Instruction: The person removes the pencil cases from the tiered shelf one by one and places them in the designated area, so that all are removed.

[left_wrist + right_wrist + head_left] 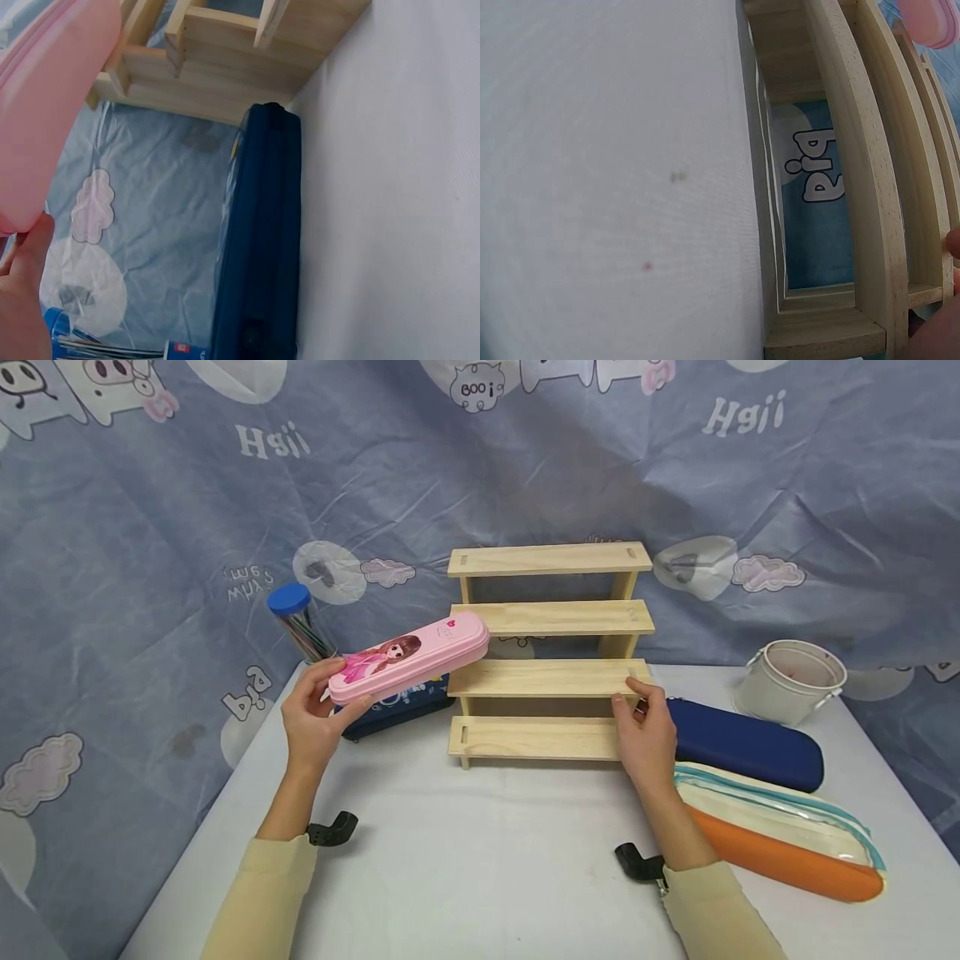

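Observation:
In the head view my left hand [311,722] holds a pink pencil case [431,652] with a doll-like girl printed on its lid. Thumb and fingers grip its left end, and it is raised and tilted up to the right. Its right end overlaps the edge of a four-tier wooden rack [547,678]. My right hand [651,739] grips that rack at the right end of the second shelf from the bottom. All the rack's shelves are bare. In the left wrist view, the pink case [37,120] hangs above the left fingers [34,251].
Left of the rack lies a dark blue pencil case [405,702], near a blue-lidded clear jar of thin sticks [300,618]. To the right are a navy case [742,743], an orange-and-clear pouch [787,835] and a white bucket [787,681]. A printed cloth [525,468] hangs behind.

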Action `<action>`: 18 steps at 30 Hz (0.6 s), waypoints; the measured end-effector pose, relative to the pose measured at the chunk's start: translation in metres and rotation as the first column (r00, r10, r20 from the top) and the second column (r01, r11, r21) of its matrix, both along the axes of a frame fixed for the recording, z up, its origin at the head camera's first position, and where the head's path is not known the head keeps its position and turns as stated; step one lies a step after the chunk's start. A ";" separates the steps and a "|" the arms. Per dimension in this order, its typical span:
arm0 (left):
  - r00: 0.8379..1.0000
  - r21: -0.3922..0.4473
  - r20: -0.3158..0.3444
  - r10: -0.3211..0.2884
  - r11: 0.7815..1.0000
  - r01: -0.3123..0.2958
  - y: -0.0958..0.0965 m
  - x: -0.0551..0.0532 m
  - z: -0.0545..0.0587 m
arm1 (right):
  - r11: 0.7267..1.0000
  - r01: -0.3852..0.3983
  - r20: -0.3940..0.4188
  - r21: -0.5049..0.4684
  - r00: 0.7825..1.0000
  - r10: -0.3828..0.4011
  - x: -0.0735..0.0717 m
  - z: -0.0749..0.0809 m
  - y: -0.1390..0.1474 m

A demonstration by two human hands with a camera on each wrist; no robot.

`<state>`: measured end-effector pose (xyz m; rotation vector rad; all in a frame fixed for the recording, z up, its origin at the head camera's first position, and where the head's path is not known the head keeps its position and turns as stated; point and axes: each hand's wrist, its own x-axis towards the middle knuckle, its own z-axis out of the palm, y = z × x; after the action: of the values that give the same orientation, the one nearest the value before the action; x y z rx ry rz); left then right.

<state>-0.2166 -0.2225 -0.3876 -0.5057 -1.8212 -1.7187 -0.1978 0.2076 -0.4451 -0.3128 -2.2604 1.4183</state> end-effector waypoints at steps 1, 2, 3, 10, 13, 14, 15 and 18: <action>1.000 0.004 0.000 -0.002 1.000 0.002 -0.002 -0.001 -0.003 | 1.000 0.000 -0.001 0.001 1.000 0.000 0.000 0.000 0.000; 1.000 0.004 0.000 -0.004 1.000 0.004 -0.003 -0.002 -0.005 | 1.000 0.001 -0.002 0.001 1.000 -0.001 0.000 0.000 0.000; 1.000 0.003 0.001 -0.004 1.000 0.004 -0.005 -0.003 -0.008 | 1.000 0.000 -0.001 0.002 1.000 0.000 0.000 0.000 0.001; 1.000 -0.026 0.027 0.011 1.000 -0.010 -0.009 0.005 -0.007 | 1.000 -0.003 -0.010 0.011 1.000 0.003 -0.001 -0.001 0.001; 1.000 -0.040 0.027 0.016 0.999 -0.015 -0.008 0.012 -0.001 | 1.000 0.004 -0.007 0.012 1.000 -0.004 -0.001 -0.001 0.002; 0.999 -0.042 0.027 0.018 0.999 -0.016 -0.007 0.014 0.000 | 1.000 0.004 -0.004 0.011 1.000 -0.004 -0.001 -0.001 0.002; 1.000 -0.039 0.027 0.016 0.999 -0.015 -0.008 0.016 0.001 | 1.000 0.003 0.000 0.011 1.000 -0.003 0.000 -0.001 0.002; 0.999 -0.039 0.031 0.007 0.999 -0.006 -0.011 0.017 -0.003 | 1.000 -0.001 0.013 0.004 1.000 0.001 0.001 -0.002 0.002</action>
<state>-0.1998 -0.2337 -0.3903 -0.4909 -1.8796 -1.6983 -0.1972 0.2096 -0.4468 -0.3212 -2.2741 1.4153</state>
